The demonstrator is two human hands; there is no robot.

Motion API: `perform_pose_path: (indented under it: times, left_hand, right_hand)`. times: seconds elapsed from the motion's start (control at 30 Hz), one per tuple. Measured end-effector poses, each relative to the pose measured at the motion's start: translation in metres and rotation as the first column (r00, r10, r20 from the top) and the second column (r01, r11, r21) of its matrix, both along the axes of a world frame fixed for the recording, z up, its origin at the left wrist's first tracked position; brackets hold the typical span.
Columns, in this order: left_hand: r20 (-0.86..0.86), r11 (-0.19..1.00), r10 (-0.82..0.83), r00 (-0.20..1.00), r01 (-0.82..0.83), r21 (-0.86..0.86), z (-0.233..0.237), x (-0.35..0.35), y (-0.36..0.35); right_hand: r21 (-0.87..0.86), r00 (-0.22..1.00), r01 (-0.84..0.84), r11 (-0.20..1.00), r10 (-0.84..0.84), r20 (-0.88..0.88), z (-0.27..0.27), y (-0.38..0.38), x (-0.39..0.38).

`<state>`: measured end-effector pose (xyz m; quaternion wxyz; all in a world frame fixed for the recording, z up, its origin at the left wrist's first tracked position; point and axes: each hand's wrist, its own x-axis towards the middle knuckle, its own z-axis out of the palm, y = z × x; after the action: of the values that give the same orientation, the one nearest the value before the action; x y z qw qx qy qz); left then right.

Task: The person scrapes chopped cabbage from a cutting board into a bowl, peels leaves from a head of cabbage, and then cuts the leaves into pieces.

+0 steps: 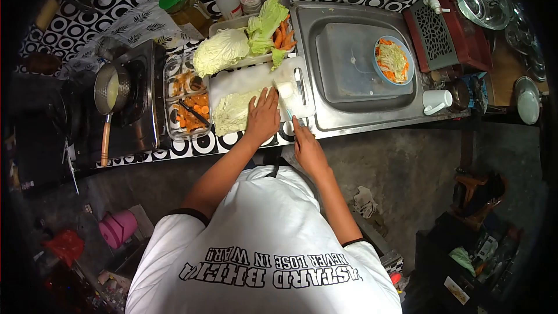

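Note:
My left hand (264, 115) lies on a pale napa cabbage leaf (231, 113), its fingers stretched out and pressing on the leaf's right end. Under the leaf is a white cutting board (232, 81). My right hand (308, 148) is closed round the handle of a knife (283, 104). The blade stands beside my left fingertips, over the right part of the board. Pale cabbage pieces (296, 94) lie just right of the blade. Behind the board, a half napa cabbage (221, 51), green leaves (267, 26) and carrots (284, 36) rest in a tray.
Left of the board, a divided container (170, 129) holds carrot slices, peelings and a black-handled peeler. A saucepan (110, 84) sits on the stove. To the right, a blue-rimmed bowl (410, 58) of shredded vegetables rests on a lid over the sink (360, 111). A white mug (437, 102) stands nearby.

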<state>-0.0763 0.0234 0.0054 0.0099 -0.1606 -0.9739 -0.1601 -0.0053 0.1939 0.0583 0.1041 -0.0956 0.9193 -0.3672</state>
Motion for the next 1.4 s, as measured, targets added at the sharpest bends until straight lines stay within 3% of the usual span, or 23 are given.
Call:
perform_pose_path:
  times: [0.17,0.33,0.47,0.53,0.93,1.4]
  left_hand:
    - [0.004,1.0,-0.006,1.0,0.006,0.021,0.0,-0.002,-0.003]
    - [-0.013,0.994,-0.022,1.0,0.023,0.105,-0.001,-0.006,-0.008]
    - [-0.006,0.992,-0.033,0.999,0.034,0.126,0.0,-0.007,-0.009]
    - [-0.049,0.987,-0.036,0.998,0.043,0.154,0.001,-0.007,-0.009]
    - [-0.053,0.988,-0.028,0.998,0.035,0.149,-0.007,-0.006,-0.01]
    - [-0.038,0.985,-0.035,0.999,0.041,0.169,-0.003,-0.007,-0.013]
  right_hand:
    - [0.053,0.999,-0.015,0.999,0.016,-0.028,-0.002,-0.002,0.003]
    - [0.134,0.995,-0.027,0.991,0.014,0.097,0.012,-0.001,0.0]
    - [0.178,0.998,-0.059,0.982,0.055,0.029,0.017,0.002,-0.005]
    - [0.32,0.987,-0.16,0.934,0.145,0.072,0.033,0.001,-0.013]
    - [0.367,0.957,-0.291,0.883,0.266,0.118,0.067,-0.005,-0.033]
    - [0.364,0.961,-0.27,0.892,0.228,0.154,0.055,-0.007,-0.034]
